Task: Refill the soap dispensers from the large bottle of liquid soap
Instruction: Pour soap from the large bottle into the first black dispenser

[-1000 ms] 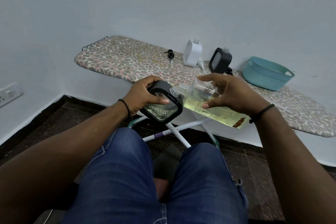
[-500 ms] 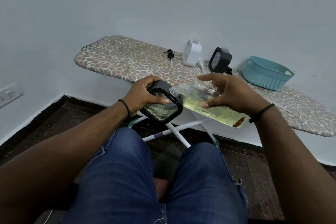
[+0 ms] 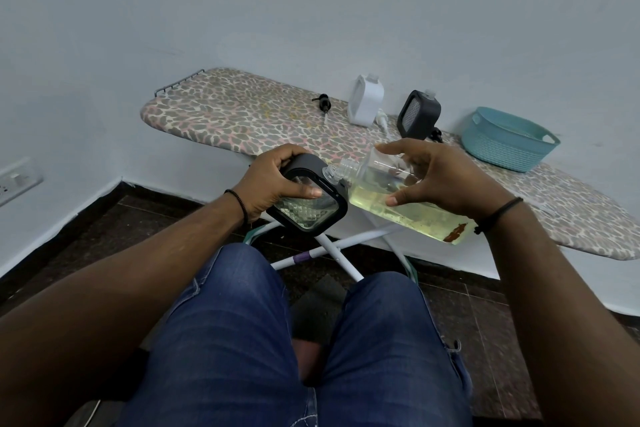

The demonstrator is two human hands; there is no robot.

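The fingers (image 3: 398,151) of the right hand (image 3: 446,180) are spread wide over the upper side of the large bottle of liquid soap (image 3: 398,199), with the thumb pressed against its near face, so the bottle is pinched across its clear body rather than wrapped. It lies almost on its side, its neck pointing toward the left hand (image 3: 273,180) and its base out past the right wrist. That hand's fingers curl over the black frame of the soap dispenser (image 3: 306,199), thumb flat on the glass window, holding it tilted so that its small mouth meets the bottle's threaded neck. The yellowish soap has pooled along the bottle's lower side, about half full as I judge it, so most of the weight likely sits toward the base, beyond the grip; a hold nearer the middle would probably steady the pour. The clear plastic looks smooth and would be slippery if any soap ran over it, and thin walls may give under a hard squeeze. The dispenser seems stiff, and its window may be breakable. Farther out, beyond both hands, a white dispenser (image 3: 366,100) and a black dispenser (image 3: 418,114) stand on the ironing board (image 3: 242,114), with loose pump heads lying beside them.
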